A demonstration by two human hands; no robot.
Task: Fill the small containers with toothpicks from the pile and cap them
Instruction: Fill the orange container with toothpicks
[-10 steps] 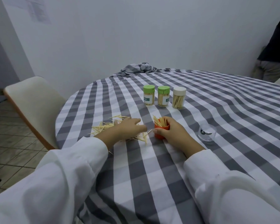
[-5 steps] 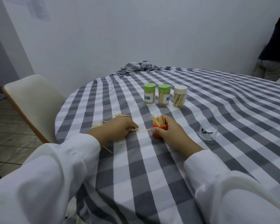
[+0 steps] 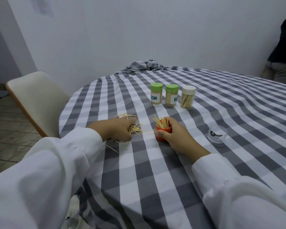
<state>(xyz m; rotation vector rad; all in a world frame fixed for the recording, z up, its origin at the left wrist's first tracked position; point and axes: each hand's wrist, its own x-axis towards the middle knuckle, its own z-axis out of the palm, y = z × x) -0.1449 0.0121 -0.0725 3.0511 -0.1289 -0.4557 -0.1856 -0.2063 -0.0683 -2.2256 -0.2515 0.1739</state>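
White sleeves fill the near edge of the view, both arms reaching out over the checked cloth (image 3: pixel 139 179) that covers the counter. Left hand (image 3: pixel 117 129) lies palm down on the toothpick pile (image 3: pixel 135 128), fingers laid over the sticks; whether they are gathering any underneath, I cannot tell. Loose toothpicks stray out from under the wrist on the near side, and a few more fan out just beyond the fingertips. One single stick lies between the pile and the orange container (image 3: pixel 163 130).

Right hand (image 3: pixel 177 135) wraps that orange container, thumb on its near side and fingers curled round the far side, holding it upright on the cloth. Toothpicks stand in it, bristling out of the open top, no cap on it. Off to the right, apart from the hand, a clear lid-like piece (image 3: pixel 217 135) with a dark mark sits on the cloth.

Farther back, three capped containers stand in a row, close beside one another: a left green-capped jar (image 3: pixel 156 94), a middle green-capped jar (image 3: pixel 171 95), and a white-capped jar (image 3: pixel 187 97), all showing toothpicks inside. Beyond them the cloth bunches up (image 3: pixel 144 64) at the counter's far edge against the wall. A pale chair (image 3: pixel 38 100) stands at the left, and part of another person (image 3: pixel 282 53) shows at the far right.
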